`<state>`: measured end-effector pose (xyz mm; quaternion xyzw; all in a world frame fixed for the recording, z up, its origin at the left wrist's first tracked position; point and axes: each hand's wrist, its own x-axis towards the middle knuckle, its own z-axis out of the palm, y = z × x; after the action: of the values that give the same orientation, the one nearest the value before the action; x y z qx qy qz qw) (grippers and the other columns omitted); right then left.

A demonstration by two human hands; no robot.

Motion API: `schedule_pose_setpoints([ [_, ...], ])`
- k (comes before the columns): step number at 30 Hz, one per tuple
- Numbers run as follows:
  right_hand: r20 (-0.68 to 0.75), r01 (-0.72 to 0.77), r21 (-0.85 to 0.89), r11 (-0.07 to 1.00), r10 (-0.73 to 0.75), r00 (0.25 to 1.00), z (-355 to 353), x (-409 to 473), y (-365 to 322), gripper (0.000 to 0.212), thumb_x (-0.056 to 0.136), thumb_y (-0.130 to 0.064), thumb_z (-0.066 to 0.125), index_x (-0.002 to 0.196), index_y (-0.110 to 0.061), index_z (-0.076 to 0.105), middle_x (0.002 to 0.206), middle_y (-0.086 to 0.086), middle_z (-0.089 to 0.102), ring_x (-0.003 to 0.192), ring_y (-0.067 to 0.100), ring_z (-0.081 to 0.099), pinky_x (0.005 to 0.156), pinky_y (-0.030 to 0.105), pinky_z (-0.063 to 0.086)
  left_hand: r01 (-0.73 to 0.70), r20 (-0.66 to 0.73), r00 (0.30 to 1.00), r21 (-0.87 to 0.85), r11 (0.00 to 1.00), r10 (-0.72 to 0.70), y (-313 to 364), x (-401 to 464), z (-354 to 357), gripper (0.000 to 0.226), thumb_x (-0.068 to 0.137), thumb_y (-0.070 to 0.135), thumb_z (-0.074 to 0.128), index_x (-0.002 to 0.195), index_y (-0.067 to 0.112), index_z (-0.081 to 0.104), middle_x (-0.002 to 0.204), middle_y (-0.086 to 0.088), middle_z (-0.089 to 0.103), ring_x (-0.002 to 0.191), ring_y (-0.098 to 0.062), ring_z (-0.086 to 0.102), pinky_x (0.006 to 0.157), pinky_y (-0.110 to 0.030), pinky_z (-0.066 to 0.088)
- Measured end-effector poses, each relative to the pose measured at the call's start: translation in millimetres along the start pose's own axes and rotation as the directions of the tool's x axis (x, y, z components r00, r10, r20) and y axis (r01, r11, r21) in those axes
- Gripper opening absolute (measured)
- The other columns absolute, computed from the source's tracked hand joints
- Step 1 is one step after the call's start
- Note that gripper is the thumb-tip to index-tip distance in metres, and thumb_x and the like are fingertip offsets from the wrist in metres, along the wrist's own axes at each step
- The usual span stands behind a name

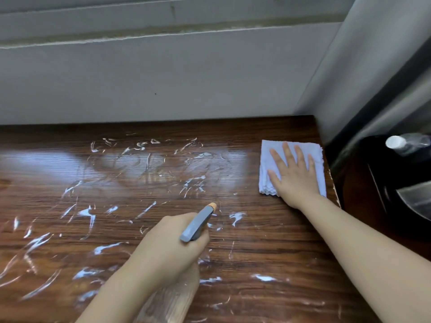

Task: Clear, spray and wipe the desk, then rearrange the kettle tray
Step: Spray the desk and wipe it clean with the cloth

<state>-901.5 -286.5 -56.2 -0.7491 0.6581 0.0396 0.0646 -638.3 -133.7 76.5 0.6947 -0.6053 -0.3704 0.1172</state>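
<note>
Left hand (168, 250) grips the clear spray bottle with grey trigger head (198, 223), nozzle aimed ahead over the foam-streaked dark wooden desk (70, 183); beyond and right of that grip, the right hand (293, 173) presses flat, fingers spread, on the folded pale-blue cloth (270, 164); spraying looks sufficient; wipe leftward in overlapping passes.

Grey wall (163, 78) behind, pale curtain (363, 54) hanging at right
</note>
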Motion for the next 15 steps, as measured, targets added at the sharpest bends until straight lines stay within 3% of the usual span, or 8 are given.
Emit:
schedule_pose_setpoints([
  [3, 0.017, -0.049, -0.014, 0.999, 0.050, 0.999, 0, -21, 18, 0.059, 0.096, -0.054, 0.012, 0.150, -0.037, -0.006, 0.159, -0.006, -0.017, 0.146, 0.020, -0.016, 0.116, 0.047, -0.005, -0.004, 0.075, 0.997, 0.069, 0.998, -0.002, -3, -11, 10, 0.022, 0.084, 0.036, 0.050, 0.073, 0.020, 0.041, 0.058, 0.006, 0.047, 0.056, -0.016, 0.034, 0.057, -0.032, 0.031],
  [6, 0.006, -0.051, -0.029, 0.998, 0.051, 0.999, 7, -51, 29, 0.062, 0.089, -0.058, 0.001, 0.147, -0.038, -0.011, 0.160, -0.006, -0.013, 0.147, 0.021, -0.011, 0.115, 0.047, -0.003, 0.008, 0.099, 0.995, 0.086, 0.996, -0.016, -7, -24, 19, 0.019, 0.073, 0.043, 0.041, 0.067, 0.024, 0.037, 0.057, 0.007, 0.045, 0.054, -0.014, 0.034, 0.054, -0.030, 0.028],
  [8, -0.027, -0.034, -0.037, 0.999, 0.033, 0.999, 13, -77, 31, 0.064, 0.087, -0.058, 0.002, 0.147, -0.036, -0.005, 0.161, -0.002, -0.001, 0.147, 0.023, -0.002, 0.113, 0.048, 0.001, 0.030, 0.099, 0.994, 0.087, 0.996, -0.039, -10, -31, 23, 0.021, 0.078, 0.041, 0.044, 0.066, 0.024, 0.037, 0.056, 0.005, 0.044, 0.053, -0.013, 0.035, 0.054, -0.030, 0.028],
  [11, -0.075, 0.003, -0.032, 0.999, -0.006, 0.997, 23, -122, 27, 0.060, 0.096, -0.054, 0.006, 0.151, -0.032, 0.005, 0.159, 0.003, 0.017, 0.146, 0.024, 0.006, 0.111, 0.047, 0.007, 0.038, 0.129, 0.990, 0.148, 0.988, -0.058, -17, -41, 25, 0.028, 0.078, 0.044, 0.041, 0.086, 0.022, 0.056, 0.063, 0.003, 0.055, 0.056, -0.014, 0.040, 0.056, -0.028, 0.031],
  [13, -0.063, 0.031, -0.027, 0.999, -0.033, 0.997, 28, -153, 18, 0.060, 0.097, -0.053, 0.002, 0.152, -0.031, 0.007, 0.159, 0.004, 0.016, 0.147, 0.025, 0.004, 0.114, 0.047, 0.004, 0.027, 0.169, 0.984, 0.152, 0.988, -0.053, -24, -46, 23, 0.044, 0.074, 0.048, 0.038, 0.104, 0.025, 0.061, 0.085, 0.000, 0.070, 0.061, -0.015, 0.046, 0.059, -0.026, 0.035],
  [15, -0.066, 0.078, -0.030, 0.997, -0.080, 0.995, 34, -181, 5, 0.062, 0.098, -0.052, 0.003, 0.152, -0.027, 0.017, 0.159, 0.006, 0.018, 0.146, 0.030, 0.011, 0.115, 0.050, 0.007, 0.019, 0.200, 0.979, 0.141, 0.990, -0.047, -31, -50, 20, 0.041, 0.074, 0.049, 0.038, 0.100, 0.026, 0.059, 0.089, -0.004, 0.071, 0.060, -0.014, 0.043, 0.060, -0.025, 0.035],
])
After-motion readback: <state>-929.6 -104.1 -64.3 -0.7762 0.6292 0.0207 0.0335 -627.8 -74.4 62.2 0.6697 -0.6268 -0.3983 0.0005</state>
